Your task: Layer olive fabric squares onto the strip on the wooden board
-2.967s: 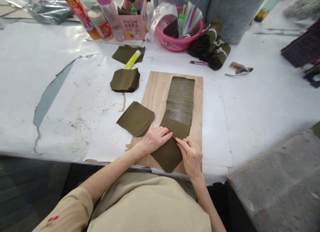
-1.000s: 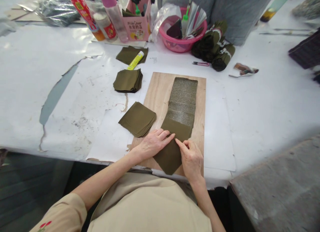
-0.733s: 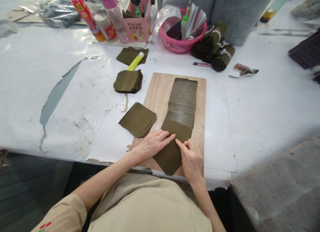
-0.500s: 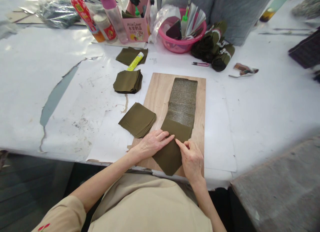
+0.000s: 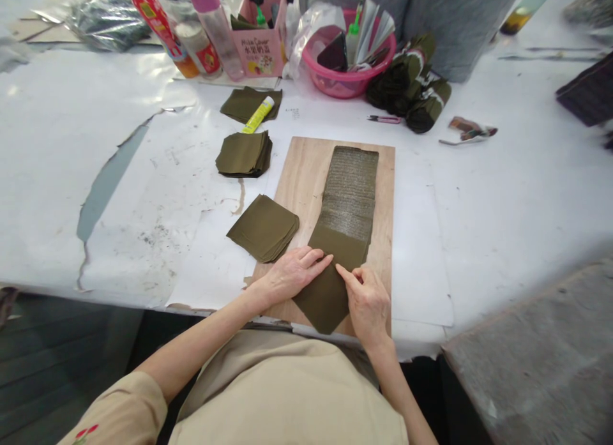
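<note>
An olive fabric piece [image 5: 324,304] lies with its near corner toward me, at the lower end of an overlapping olive fabric strip [image 5: 348,189] whose upper part looks grey and streaky. Both rest on a wooden board [image 5: 302,170]. My left hand [image 5: 294,272] lies flat with stretched fingers along the piece's top edge, pressing where it meets the strip. At the piece's right edge, my right hand [image 5: 368,301] has its index finger pointed forward and the others curled in, gripping the edge; its thumb is mostly hidden. A stack of olive fabric squares [image 5: 263,229] sits left of my hands.
Behind are two more fabric stacks [image 5: 243,154], one under a yellow glue tube [image 5: 258,115]. A pink basin [image 5: 342,86], dark olive rolls [image 5: 428,105], thread snips [image 5: 384,119], a pink box [image 5: 263,52] and bottles [image 5: 220,33] line the back. Torn white paper [image 5: 182,170] covers the table.
Both hands keep almost the same place on the fabric piece. The whole view has shifted very slightly; nothing else visibly differs.
</note>
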A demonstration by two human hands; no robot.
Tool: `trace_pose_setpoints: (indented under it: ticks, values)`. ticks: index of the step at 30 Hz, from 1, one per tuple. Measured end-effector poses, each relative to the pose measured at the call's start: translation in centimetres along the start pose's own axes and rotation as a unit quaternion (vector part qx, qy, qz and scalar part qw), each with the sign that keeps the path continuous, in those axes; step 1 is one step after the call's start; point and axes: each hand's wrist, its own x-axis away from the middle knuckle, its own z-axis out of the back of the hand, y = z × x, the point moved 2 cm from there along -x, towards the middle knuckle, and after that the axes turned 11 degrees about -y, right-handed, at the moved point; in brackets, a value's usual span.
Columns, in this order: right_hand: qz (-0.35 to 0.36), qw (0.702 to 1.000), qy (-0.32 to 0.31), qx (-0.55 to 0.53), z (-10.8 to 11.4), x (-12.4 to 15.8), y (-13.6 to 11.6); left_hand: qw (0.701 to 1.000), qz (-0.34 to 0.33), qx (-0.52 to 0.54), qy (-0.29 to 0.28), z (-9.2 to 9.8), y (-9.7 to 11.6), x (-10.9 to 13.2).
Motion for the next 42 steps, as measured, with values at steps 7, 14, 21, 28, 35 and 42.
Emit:
trace_pose_setpoints:
  ticks: [7,14,21,28,35,42]
  values:
    - [0.0,1.0,0.003,0.003,0.1,0.1,-0.1,0.999,0.021,0.01,0.026,-0.2,0.0,0.1]
    - [0.004,1.0,-0.003,-0.001,0.2,0.0,-0.1,1.0,0.013,0.022,0.008,-0.2,0.0,0.0]
    - [0.001,1.0,-0.006,0.005,0.3,0.0,-0.2,0.999,0.021,-0.012,-0.027,0.6,0.6,-0.3]
    - [0.001,1.0,0.003,0.006,-0.1,0.1,0.0,0.999,0.035,-0.006,-0.011,0.4,0.7,-0.2]
    - [0.003,1.0,0.017,0.014,0.2,0.0,-0.2,0.999,0.052,-0.011,0.002,0.2,0.8,-0.2]
    - [0.004,1.0,0.017,0.026,0.1,0.0,-0.2,0.996,0.079,-0.032,0.031,-0.1,1.0,-0.2]
